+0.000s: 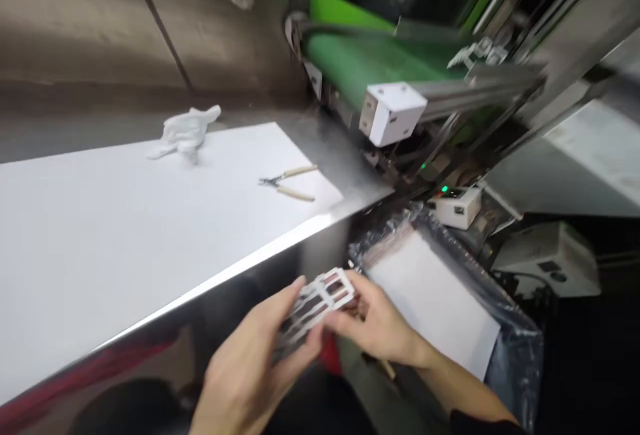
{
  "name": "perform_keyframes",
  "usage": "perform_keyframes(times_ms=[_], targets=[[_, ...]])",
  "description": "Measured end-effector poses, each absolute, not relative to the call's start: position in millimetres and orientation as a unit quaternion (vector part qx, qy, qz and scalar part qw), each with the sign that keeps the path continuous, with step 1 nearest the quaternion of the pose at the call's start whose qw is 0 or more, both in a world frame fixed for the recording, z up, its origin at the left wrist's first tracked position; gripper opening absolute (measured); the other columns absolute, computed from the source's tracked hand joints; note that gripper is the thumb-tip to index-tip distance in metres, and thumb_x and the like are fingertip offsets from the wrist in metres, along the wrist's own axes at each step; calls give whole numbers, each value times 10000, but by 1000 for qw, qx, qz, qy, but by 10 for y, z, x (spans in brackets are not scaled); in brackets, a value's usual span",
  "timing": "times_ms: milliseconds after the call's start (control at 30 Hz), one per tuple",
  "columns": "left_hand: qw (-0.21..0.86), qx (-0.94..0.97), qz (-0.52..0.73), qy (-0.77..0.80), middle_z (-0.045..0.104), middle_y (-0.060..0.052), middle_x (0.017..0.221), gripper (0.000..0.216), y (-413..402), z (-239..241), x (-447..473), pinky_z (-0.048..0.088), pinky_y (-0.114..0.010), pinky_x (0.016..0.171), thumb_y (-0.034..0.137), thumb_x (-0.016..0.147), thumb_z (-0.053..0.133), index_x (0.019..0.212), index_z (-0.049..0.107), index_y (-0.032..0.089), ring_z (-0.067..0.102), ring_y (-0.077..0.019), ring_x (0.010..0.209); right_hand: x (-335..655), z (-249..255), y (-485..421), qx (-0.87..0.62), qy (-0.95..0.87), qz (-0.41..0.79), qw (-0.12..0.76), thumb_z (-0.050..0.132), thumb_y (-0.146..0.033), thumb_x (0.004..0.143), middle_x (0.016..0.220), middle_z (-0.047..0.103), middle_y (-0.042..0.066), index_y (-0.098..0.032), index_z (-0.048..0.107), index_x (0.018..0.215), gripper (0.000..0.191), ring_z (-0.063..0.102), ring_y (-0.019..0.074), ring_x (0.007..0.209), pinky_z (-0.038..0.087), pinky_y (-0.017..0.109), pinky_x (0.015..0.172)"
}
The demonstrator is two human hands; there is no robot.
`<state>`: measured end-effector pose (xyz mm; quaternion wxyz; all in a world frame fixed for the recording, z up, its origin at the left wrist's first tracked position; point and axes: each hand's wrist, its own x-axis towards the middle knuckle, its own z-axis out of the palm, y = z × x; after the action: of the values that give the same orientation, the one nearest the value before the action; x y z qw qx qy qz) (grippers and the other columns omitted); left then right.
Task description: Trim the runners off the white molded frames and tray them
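Observation:
Between my two hands, just off the table's front edge, is a white plastic frame part (327, 291) with rectangular openings. My left hand (250, 348) grips its left end, thumb on top and fingers beneath. At the other end my right hand (380, 321) pinches the corner with thumb and fingers. Parts of the piece are blurred and covered by the fingers. Beyond my hands, a pair of cutting pliers (287, 183) with cream handles lies spread on the white sheet (150, 235). Farther back rests a crumpled pair of white gloves or cloth (187, 131).
A green conveyor belt (370, 61) with a white box (393, 113) at its end stands behind right, with white parts (480, 53) on the belt. Below right is a container lined with dark plastic (520, 348), holding a white sheet (435, 295). A small control box (457, 207) sits beyond it.

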<state>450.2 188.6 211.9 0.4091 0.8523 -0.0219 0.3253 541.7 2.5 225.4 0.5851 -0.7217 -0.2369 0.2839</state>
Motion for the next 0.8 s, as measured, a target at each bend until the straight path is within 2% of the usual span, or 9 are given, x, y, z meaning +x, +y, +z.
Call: perform_keyframes(times_ms=[100, 233, 367, 433, 500, 633, 733, 800], targets=[[378, 889, 256, -38, 777, -95, 1403, 807, 1674, 1940, 4384, 712, -380, 1013, 326, 1001, 782, 1710, 397, 321, 832, -264, 1121, 5232, 2119, -150, -685, -116, 296, 656, 729, -589, 1033, 1051, 741, 25, -227, 635, 1212, 415, 755, 163, 871, 667, 265, 745], [443, 886, 122, -62, 768, -104, 1423, 654, 1467, 1822, 4525, 699, -363, 1031, 404, 1045, 721, 1639, 475, 283, 811, -255, 1207, 5115, 1933, -510, -682, -23, 245, 688, 753, -570, 1022, 1057, 721, 34, -214, 622, 1199, 419, 727, 143, 838, 652, 252, 762], [571, 821, -13, 0, 838, -72, 1198, 310, 1335, 1799, 4671, 705, -323, 889, 382, 1068, 670, 1338, 699, 233, 836, -213, 1001, 5106, 1826, -795, -692, 10, 209, 691, 729, -620, 1030, 1086, 727, 60, -199, 661, 1180, 452, 704, 147, 809, 665, 285, 769], [639, 765, -67, 45, 848, -56, 1057, 274, 1268, 1775, 4726, 683, -298, 807, 412, 1056, 675, 1237, 729, 213, 824, -196, 894, 5120, 1789, -866, -692, 13, 206, 692, 657, -689, 1051, 1091, 737, 81, -188, 692, 1113, 506, 704, 171, 843, 675, 319, 788], [689, 713, -105, 75, 832, -36, 956, 308, 1213, 1752, 4768, 656, -276, 781, 419, 1012, 726, 1226, 723, 197, 803, -180, 840, 5141, 1742, -915, -693, 22, 202, 692, 581, -755, 1061, 1053, 743, 90, -186, 706, 1059, 583, 708, 191, 843, 673, 332, 753], [728, 664, -113, 127, 809, -20, 883, 327, 1228, 1752, 4805, 627, -230, 791, 397, 932, 814, 1158, 727, 176, 780, -149, 822, 5273, 1593, -1203, -719, 70, 147, 675, 602, -778, 1042, 1028, 738, 80, -199, 712, 1140, 597, 715, 197, 866, 661, 322, 729], [736, 647, -79, 181, 809, -27, 875, 339, 1378, 1745, 4804, 622, -206, 735, 426, 882, 871, 1061, 739, 170, 763, -134, 770, 5454, 1392, -1659, -757, 117, 89, 637, 741, -647, 1022, 1043, 720, 59, -181, 665, 1253, 525, 713, 184, 904, 660, 326, 780], [737, 640, -55, 210, 803, -23, 851, 394, 1510, 1716, 4796, 626, -200, 706, 450, 835, 917, 1047, 743, 166, 746, -124, 719, 5553, 1218, -1958, -777, 143, 82, 607, 787, -546, 1016, 1020, 708, 44, -163, 649, 1249, 469, 706, 173, 872, 656, 331, 776]])
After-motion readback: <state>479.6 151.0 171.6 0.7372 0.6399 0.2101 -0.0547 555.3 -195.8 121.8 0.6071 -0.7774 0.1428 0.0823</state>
